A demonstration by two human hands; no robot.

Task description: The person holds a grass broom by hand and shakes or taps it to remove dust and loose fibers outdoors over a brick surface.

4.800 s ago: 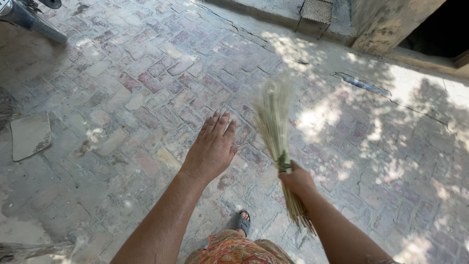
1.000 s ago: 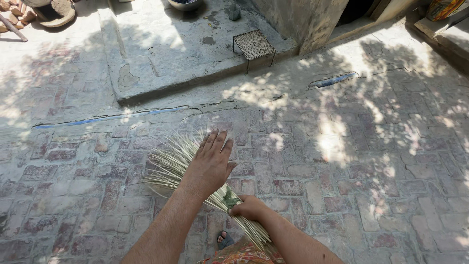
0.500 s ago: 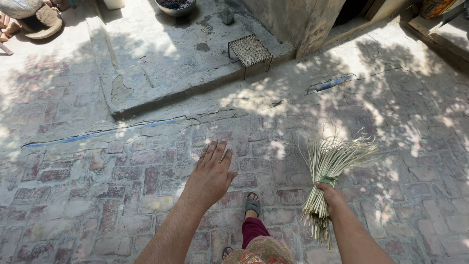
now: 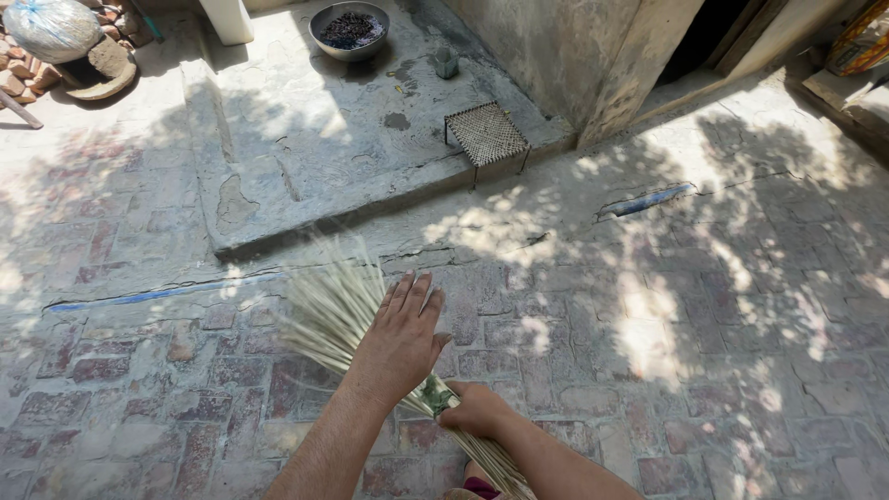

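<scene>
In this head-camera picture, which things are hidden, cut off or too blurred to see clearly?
- Broom: head view; bristle tips smeared by motion blur, middle covered by the left hand, handle end cut off by the bottom edge.
- Right hand: fingers wrapped under the bundle, out of sight.
- Metal bowl: its dark contents are too small to identify.
- Doorway: interior lost in shadow.
</scene>
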